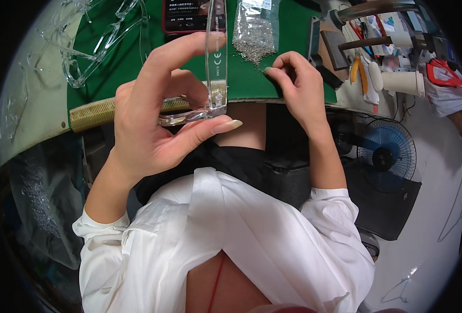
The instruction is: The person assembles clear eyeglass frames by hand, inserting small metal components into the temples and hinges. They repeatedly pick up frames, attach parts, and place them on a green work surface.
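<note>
Left hand [148, 117] up front, and it's grasping a clear glasses frame [218, 78], thumb below and fingers curled around, one slim arm of it standing upright above the corner, the whole piece raised over the near edge of the worktop [46, 112]. Over to the right hand [303, 91]: thumb and forefinger come together low by the green mat [292, 31], right beside a scatter of tiny metal bits [254, 49]; whether the tips are closed on one, I cannot tell. Those bits heap at the near end of a clear plastic bag [265, 21], a few loose beyond it. Left of the bag lies a phone [186, 21], screen lit, and farther left a tangle of more clear frames [74, 81]. A yellowish ridged strip [93, 116] runs along the mat's near edge. Out right, orange-handled pliers [364, 77], a white cup [400, 82], and down below, a blue fan [385, 158].
</note>
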Action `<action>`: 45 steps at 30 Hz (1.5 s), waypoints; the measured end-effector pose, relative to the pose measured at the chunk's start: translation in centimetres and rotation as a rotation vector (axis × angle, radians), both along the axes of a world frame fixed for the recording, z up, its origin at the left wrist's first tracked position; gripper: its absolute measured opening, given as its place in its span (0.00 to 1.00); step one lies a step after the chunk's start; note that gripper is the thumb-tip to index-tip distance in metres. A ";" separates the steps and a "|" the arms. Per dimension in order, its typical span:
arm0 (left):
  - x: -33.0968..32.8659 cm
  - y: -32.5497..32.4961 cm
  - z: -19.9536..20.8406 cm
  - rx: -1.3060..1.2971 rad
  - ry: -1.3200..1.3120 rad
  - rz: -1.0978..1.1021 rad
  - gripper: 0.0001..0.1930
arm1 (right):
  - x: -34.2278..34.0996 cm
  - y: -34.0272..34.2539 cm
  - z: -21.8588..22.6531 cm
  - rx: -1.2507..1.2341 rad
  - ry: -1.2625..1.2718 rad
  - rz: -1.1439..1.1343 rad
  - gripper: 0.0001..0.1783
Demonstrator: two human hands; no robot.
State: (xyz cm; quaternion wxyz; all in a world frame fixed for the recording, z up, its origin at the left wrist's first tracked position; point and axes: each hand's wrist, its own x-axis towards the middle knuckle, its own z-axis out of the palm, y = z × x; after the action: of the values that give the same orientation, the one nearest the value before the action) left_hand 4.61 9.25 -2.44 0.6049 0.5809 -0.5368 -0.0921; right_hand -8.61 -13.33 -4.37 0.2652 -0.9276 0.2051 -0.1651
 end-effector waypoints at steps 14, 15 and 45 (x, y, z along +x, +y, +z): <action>-0.2 -0.1 0.0 0.007 0.026 -0.019 0.39 | -0.9 -0.1 -0.7 -0.093 -0.104 0.087 0.05; -0.2 -0.1 0.0 0.007 0.032 -0.021 0.38 | -0.8 -0.2 -0.8 -0.110 -0.113 0.081 0.05; 0.3 -0.7 0.4 -0.078 -0.117 -0.076 0.41 | -0.9 0.3 -0.2 -0.293 -0.016 0.156 0.06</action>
State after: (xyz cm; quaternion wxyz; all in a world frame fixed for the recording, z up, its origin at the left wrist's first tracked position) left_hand 4.92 8.55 -2.07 0.5907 0.5405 -0.5961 -0.0600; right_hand -9.50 -13.01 -4.60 0.1407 -0.9680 0.1042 -0.1795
